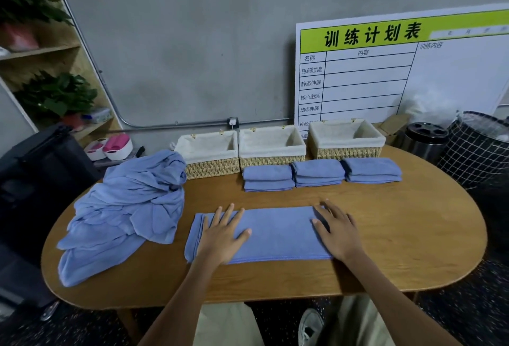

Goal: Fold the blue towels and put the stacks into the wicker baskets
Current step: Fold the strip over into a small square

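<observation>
Flat on the wooden oval table (399, 249), near the front edge: a blue towel (278, 232) folded into a long strip, lying left to right. Pressed onto its left part, the left hand (220, 235), palm down, fingers straight and spread, gripping nothing. Laid over its right end, the right hand (337, 232), likewise flat and spread, fingertips on the cloth, heel of the palm at the towel's corner and partly on bare wood.

To the left, a loose heap of unfolded blue towels (126, 216) — crumpled, reaching from the table's left edge up against the left wicker basket (210, 152). Along the back edge, three cloth-lined baskets in a row: that one, the middle basket (271, 146) just beside it, and the right basket (345, 137) a little apart. Nothing visible inside any of them, though the near inner walls are hidden.

In front of the middle and right baskets, three stacks of folded towels side by side: left stack (268, 180), middle stack (318, 173), right stack (371, 170) — probably two or three towels each, layers hard to count.

Behind the baskets, leaning on the grey wall, a white board with a green header (385, 70). At the right, a black grid-patterned hamper (479, 147) beside a dark round bin (425, 139)
</observation>
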`<action>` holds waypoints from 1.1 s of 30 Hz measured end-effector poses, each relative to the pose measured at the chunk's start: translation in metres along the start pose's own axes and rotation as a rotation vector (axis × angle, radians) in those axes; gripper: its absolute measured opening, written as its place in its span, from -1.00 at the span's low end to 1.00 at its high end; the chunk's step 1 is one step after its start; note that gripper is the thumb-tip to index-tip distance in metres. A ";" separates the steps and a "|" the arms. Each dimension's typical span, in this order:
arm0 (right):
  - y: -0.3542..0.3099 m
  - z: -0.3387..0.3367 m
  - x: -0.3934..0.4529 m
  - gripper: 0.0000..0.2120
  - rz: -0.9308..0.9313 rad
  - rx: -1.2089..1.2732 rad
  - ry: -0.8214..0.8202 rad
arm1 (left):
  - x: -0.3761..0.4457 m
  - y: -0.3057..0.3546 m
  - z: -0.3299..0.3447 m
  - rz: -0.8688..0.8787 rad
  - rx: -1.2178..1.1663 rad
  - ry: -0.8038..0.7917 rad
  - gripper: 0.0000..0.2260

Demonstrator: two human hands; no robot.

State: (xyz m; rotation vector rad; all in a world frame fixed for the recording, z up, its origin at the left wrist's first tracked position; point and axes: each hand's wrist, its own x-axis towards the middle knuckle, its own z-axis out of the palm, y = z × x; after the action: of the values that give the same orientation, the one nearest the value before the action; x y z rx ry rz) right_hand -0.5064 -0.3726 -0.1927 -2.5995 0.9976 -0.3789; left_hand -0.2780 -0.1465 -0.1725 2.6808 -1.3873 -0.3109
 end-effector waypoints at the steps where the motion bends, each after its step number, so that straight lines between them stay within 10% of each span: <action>1: 0.001 0.000 0.000 -0.53 0.005 0.020 0.024 | 0.001 -0.001 0.001 0.003 -0.005 0.010 -0.17; 11: 0.003 0.002 0.001 -0.58 0.053 0.083 0.110 | -0.013 -0.009 0.023 0.099 -0.240 0.563 -0.58; 33: 0.000 -0.006 -0.003 -0.57 0.056 0.313 0.154 | -0.019 -0.010 0.020 0.039 -0.274 0.521 -0.80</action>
State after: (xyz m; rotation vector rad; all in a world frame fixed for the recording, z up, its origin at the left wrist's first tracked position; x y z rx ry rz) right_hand -0.5108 -0.3714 -0.1878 -2.2848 0.9703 -0.6718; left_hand -0.2847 -0.1253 -0.1918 2.2804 -1.1373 0.1811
